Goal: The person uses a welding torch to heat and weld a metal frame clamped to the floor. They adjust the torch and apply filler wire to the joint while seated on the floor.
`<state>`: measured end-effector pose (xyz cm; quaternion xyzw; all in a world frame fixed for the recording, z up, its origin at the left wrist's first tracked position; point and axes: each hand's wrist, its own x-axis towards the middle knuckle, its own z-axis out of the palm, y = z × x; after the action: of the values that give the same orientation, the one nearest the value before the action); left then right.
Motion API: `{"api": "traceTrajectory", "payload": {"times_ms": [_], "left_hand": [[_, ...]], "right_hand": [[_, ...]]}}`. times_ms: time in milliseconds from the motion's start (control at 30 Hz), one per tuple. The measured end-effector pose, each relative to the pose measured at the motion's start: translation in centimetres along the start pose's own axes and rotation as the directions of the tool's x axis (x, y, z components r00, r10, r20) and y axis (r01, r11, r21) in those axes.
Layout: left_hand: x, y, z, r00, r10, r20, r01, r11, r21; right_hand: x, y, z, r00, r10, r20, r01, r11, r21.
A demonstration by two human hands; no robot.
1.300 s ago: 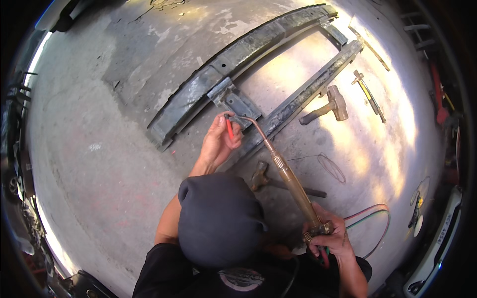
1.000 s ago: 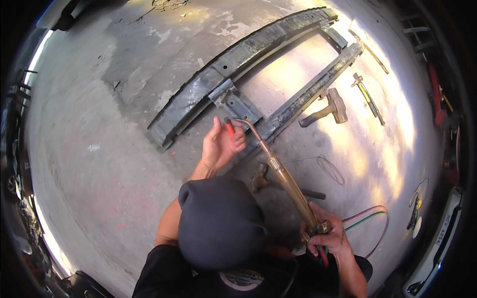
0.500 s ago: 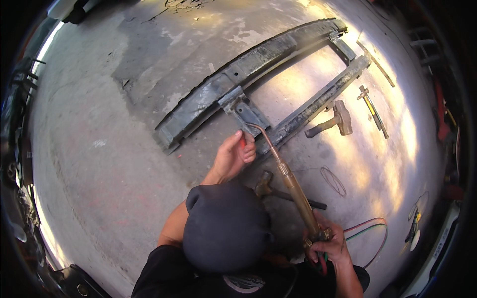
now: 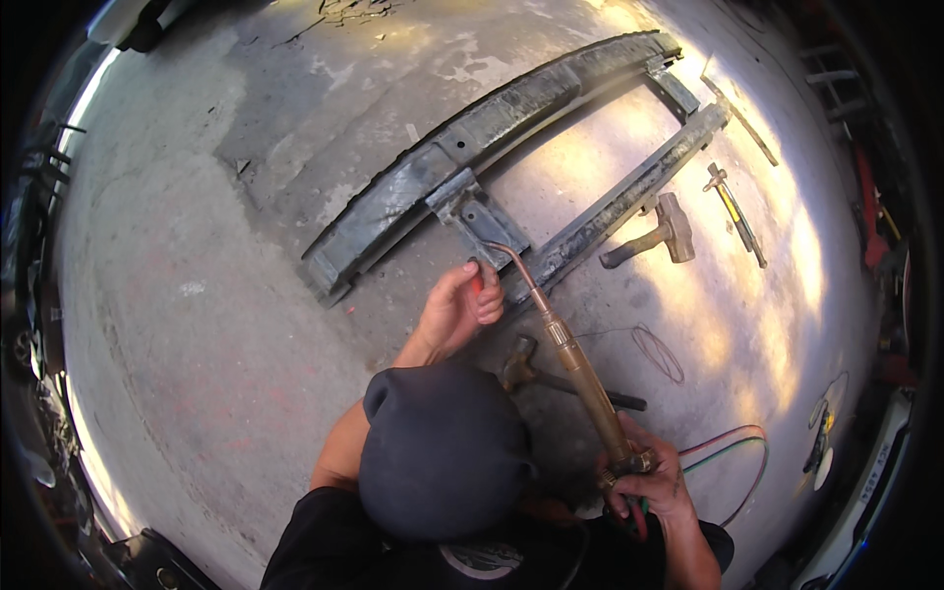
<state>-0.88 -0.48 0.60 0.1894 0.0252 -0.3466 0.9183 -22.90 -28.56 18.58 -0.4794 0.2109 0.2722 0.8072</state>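
"Where's the torch?"

"The brass torch (image 4: 590,393) lies on a slant in front of me. Its body starts low on my right, and the thin copper neck (image 4: 531,282) climbs away and leftward, bending at the end over the bracket plate (image 4: 492,224) of the metal frame (image 4: 511,113). Whether the tip touches that plate, I can't tell, and I see no flame."

"Which of your hands is nearer that tip?"

"My left hand (image 4: 454,307). It's just beside the tip, on the near-left side. My right hand (image 4: 654,482) is well back at the other end, so the torch's long axis runs from right palm almost to left fingertips."

"How are they set?"

"The right is wrapped round the valve end. The left is curled, thumb up, pinching a small red lighter (image 4: 478,282), its dark end pointing toward the plate."

"And around you?"

"Red and green hoses (image 4: 764,447) loop out to the right of my right hand. A dark-handled hammer (image 4: 518,364) lies below the torch, its handle passing under the body. To the right there's a thin wire coil (image 4: 657,354), then farther off a sledgehammer (image 4: 676,226) by the frame's near rail (image 4: 639,197), and a yellow-handled hammer (image 4: 730,206) beyond. All on concrete floor (image 4: 197,374)."
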Motion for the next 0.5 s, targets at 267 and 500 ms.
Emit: {"api": "traceTrajectory", "payload": {"times_ms": [267,500], "left_hand": [[0.1,-0.9,0.4,0.999,0.036,0.018,-0.036,0.999,-0.005],[0.1,-0.3,1.4,0.995,0.093,-0.031,-0.093,0.996,0.004]], "right_hand": [[-0.2,0.1,-0.4,0.999,-0.049,0.004,0.049,0.999,0.017],[-0.2,0.1,-0.5,0.997,-0.067,0.033,0.067,0.998,0.002]]}}
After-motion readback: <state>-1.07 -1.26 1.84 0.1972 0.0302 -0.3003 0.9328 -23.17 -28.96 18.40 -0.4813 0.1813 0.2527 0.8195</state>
